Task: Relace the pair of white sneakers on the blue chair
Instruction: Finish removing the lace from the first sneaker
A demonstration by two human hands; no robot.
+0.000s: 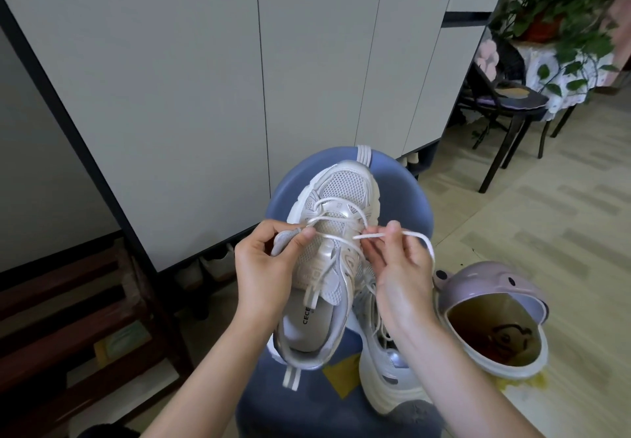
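Fingers (304,234) of the left hand (264,266) curl round the sneaker's grey tongue (285,239), pinching it and a strand of white lace (336,220) at the shoe's left side. That upper sneaker (333,229) lies along the middle of the blue chair (401,188), toe toward the far edge of the seat, heel toward the near edge. Right of it, the right hand (399,260) pinches the free end of the lace between thumb and forefinger, the slack looping past the knuckles. A second sneaker (386,379) rests at the chair's near right edge, partly under the right forearm. On the floor right of the chair lies a lilac slipper (495,321).
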